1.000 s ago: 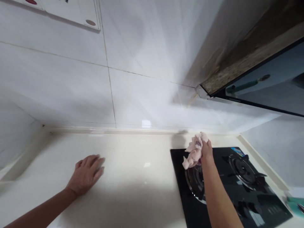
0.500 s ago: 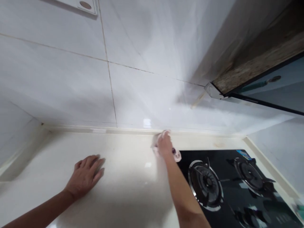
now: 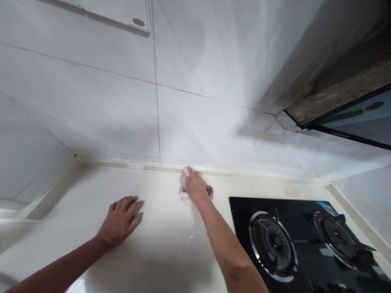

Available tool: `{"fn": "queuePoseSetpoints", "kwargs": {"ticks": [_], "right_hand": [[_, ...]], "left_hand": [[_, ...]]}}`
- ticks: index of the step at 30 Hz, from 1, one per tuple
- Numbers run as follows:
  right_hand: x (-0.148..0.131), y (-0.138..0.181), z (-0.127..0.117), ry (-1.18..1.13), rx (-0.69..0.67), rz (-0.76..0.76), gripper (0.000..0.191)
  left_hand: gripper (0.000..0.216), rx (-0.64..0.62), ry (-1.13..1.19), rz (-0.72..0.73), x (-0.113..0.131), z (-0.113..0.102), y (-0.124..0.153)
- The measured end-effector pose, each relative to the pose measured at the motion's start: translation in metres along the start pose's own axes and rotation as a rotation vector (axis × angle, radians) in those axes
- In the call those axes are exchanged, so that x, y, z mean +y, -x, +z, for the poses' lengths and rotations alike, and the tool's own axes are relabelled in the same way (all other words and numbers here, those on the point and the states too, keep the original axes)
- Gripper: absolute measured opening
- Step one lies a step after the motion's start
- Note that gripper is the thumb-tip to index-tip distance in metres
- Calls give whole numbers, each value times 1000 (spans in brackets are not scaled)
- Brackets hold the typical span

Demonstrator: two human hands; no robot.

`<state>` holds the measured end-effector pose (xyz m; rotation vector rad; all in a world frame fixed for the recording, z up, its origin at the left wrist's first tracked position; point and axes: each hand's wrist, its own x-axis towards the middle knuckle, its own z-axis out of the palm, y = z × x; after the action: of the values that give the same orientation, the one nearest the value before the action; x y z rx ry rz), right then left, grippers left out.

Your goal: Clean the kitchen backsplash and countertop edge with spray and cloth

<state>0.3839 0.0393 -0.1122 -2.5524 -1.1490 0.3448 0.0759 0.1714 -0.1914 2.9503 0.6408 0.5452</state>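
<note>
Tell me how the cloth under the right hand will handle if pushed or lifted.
Probably floppy: the cloth is crumpled under the right hand, bits poking out both sides. Likely light, since one hand nearly covers it. It should slide easily on the glossy countertop, though it may bunch up.

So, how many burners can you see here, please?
2. The left burner is nearest the right hand holding the cloth; the right burner is beyond it. The hob is cropped, so others may be hidden.
</note>
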Motion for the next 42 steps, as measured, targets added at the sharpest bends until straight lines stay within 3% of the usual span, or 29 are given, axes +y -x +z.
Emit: {"fn": "queuePoseSetpoints", "kwargs": {"ticks": [5,7,9,12,16,22,24,26,28,30,33,37,39,42], "right_hand": [[94,18,-40,-26,109,371,56],[107,19,-50,-8,142,437,58],[100,15,-49,8,166,459,56],[58,4,-27,19,165,420,54],[-25,-5,19,-12,85,267,61],[-151,-15,65,-26,-96,-195,67],[-176,-20,69,-6,-116,-289,67],[-181,-25,66,40,-147,-345,69],[-165,-26,58,94,-197,-344,74],[-130,-24,45,91,-202,-269,72],[-57,-12,20,38,-99,-76,59],[27,21,-15,-214,67,240,55],[50,43,-28,-280,134,276,54],[58,81,-33,-522,232,208,53]], "left_hand": [[39,15,-16,19,5,-2,0],[38,24,-19,28,7,-2,1],[36,27,-25,33,9,-2,1],[35,23,-32,31,11,-2,2],[35,30,-33,37,12,-3,3],[33,59,-42,52,11,-5,1],[33,53,-30,42,11,-6,1],[33,49,-18,34,11,-6,1],[33,45,-11,33,10,-6,2],[33,36,-3,28,9,-6,2],[35,9,26,2,7,-5,2],[35,13,58,-27,2,1,1],[36,35,64,-21,-1,6,1],[37,59,65,-12,-5,12,0]]}}
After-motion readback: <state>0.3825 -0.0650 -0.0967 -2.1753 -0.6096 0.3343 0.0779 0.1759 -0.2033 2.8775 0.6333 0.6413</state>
